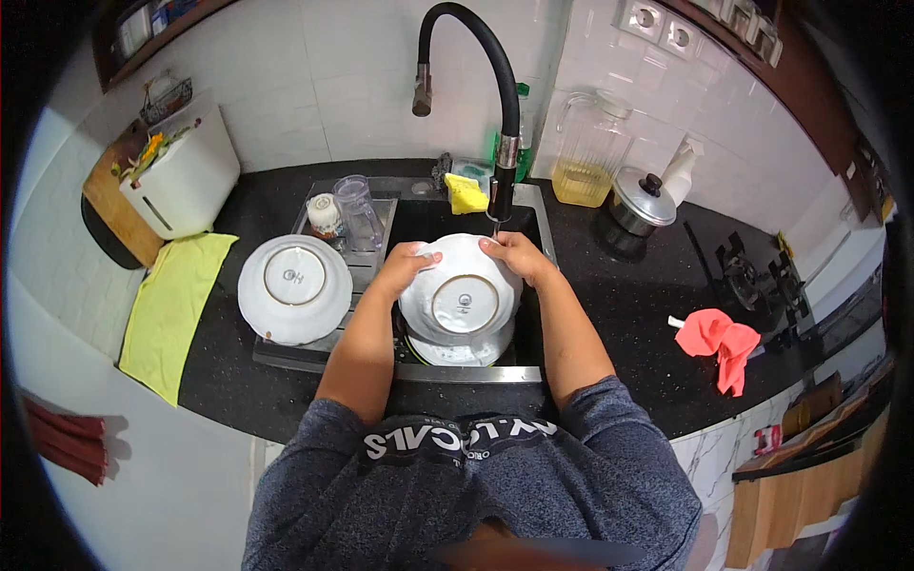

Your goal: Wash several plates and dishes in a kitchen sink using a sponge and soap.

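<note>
Between both hands I hold a white ceramic plate [464, 303], its underside and foot ring facing me. My left hand [408, 265] grips its upper left rim, thumb on the underside. At the upper right rim, my right hand [520, 255] holds it the same way. A thin stream of water [495, 230] shows near my right fingers, below the black flexible faucet [508, 107]. Under the held plate, more white dishware [464, 353] sits in the black sink [530, 342], mostly hidden. Another white plate [294, 275] lies upside down on the drainboard to the left.
A glass mug [357, 214] and a patterned cup [324, 215] stand on the drainboard. A yellow cloth [467, 194] hangs at the sink's back edge. Rightward are a pitcher [589, 160], a lidded pot [643, 203] and a coral cloth [717, 342]. A lime cloth [171, 307] lies left.
</note>
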Demonstrator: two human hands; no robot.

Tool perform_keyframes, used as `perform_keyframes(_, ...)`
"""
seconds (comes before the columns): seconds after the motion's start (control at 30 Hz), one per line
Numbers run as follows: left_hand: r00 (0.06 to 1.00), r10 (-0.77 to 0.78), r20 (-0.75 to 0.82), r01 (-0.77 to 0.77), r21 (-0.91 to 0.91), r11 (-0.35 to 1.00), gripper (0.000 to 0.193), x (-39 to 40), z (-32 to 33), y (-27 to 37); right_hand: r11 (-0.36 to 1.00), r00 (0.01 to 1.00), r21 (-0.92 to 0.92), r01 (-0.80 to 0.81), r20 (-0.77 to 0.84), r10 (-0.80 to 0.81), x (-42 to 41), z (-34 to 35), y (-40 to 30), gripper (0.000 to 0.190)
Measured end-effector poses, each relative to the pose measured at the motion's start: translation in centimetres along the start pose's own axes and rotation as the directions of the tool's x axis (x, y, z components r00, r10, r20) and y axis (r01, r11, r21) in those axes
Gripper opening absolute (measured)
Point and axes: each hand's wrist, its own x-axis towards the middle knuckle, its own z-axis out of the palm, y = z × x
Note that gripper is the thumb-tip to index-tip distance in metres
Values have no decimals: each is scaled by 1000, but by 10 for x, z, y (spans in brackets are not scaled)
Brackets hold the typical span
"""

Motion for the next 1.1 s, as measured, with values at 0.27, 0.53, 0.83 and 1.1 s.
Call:
perform_keyframes(0.27,889,398,-228,-198,592,781,37,30,20,-38,992,996,93,83,-32,-81,2,-8,2,23)
perform_keyframes(0.53,887,462,-23,-309,713,629,47,52,85,-42,998,989,55,44,-146,-35,4,-8,-6,21)
perform_keyframes(0.83,913,329,-242,-198,444,874,44,61,87,-51,997,981,-72,21,-192,-35,2,-9,-12,18)
perform_keyframes(1.1,868,487,-92,-413,409,814,44,53,84,-42,997,984,-80,-8,-177,-7,-15,-10,-34,21)
